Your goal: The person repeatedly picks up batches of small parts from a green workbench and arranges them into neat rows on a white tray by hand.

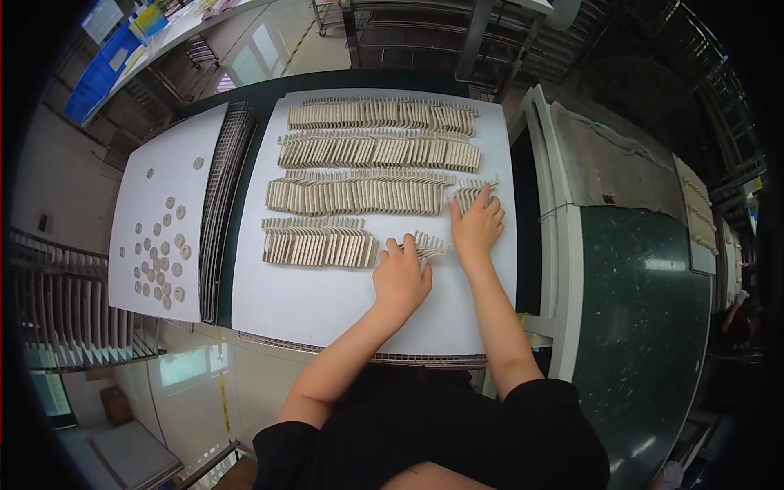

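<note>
Rows of thin beige bent strips [351, 194], standing on edge and packed side by side, lie across a white board [327, 306]. At the near row's right end, my left hand [400, 278] has curled fingers closed on a small bunch of these strips [430, 247]; its fingers partly hide them. My right hand [476, 224] spans another short bunch [469, 193] at the right end of the third row from the back, gripping it between thumb and fingers. Both bunches rest on the board, slightly apart from the longer rows.
To the left, a second white board [131, 204] bears several small beige discs [170, 202] and lies on stacked wire racks [224, 204]. A dark green table [637, 286] with a grey cloth [612, 163] stands at the right. A blue bin [102, 77] is far left.
</note>
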